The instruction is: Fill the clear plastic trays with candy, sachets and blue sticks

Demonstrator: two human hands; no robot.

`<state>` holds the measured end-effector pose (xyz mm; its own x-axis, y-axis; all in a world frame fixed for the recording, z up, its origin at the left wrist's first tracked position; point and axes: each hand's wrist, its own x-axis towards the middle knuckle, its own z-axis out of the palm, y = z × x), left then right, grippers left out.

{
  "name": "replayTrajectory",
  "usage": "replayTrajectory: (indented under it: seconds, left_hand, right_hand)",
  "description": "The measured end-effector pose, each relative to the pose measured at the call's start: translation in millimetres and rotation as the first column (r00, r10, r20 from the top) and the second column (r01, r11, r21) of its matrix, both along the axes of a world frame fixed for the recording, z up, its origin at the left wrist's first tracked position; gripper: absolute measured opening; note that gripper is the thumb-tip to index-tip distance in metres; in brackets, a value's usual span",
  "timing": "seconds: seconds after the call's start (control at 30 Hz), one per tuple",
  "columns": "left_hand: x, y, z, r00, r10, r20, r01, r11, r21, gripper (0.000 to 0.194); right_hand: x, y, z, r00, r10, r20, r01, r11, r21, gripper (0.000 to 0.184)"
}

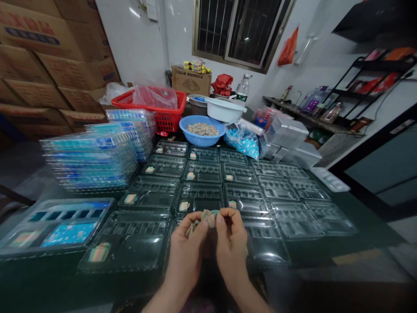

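Note:
My left hand [190, 237] is closed around several small flat pieces with pastel stripes [206, 214], some poking out beside its fingers. Thumb and fingers of my right hand [231, 234] pinch the same little cluster from the other side. The two hands meet over the front row of clear plastic trays [202, 195], which are moulded with compartments. Small stacks of like striped pieces lie in some trays, such as one stack [99, 252] at front left and another stack [184, 206] just beyond my hands. What kind of item the pieces are, I cannot make out.
A blue bowl [195, 138] heaped with similar pieces stands behind the trays. Filled packs [87, 156] are piled at left, with one filled tray [58, 224] in front. A red basket [166, 117], white basin [224, 111] and bag of blue packets [243, 141] sit farther back.

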<state>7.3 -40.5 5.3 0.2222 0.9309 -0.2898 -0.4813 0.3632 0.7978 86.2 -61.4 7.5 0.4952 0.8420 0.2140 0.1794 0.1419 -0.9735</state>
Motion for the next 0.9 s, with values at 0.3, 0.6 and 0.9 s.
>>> replayTrajectory:
  seconds: [0.3,0.6,0.9]
  left_hand:
    - [-5,3,-0.7,0.996,0.001,-0.093,-0.001,1.0,0.009,0.025]
    - [-7,8,-1.0,0.999,0.02,0.038,-0.018,0.998,-0.053,0.021]
    - [-6,2,-7.0,0.999,-0.045,-0.016,0.045,0.998,0.033,0.02]
  right_hand:
    - [0,-3,-1.7,0.991,-0.055,0.123,0.052,0.998,0.023,0.01]
    - [15,-8,13.0,0.935,0.246,-0.254,-0.232,0.969,0.082,0.009]
    - [10,-12,1.5,0.989,0.136,-0.054,-0.135,0.991,0.016,0.008]
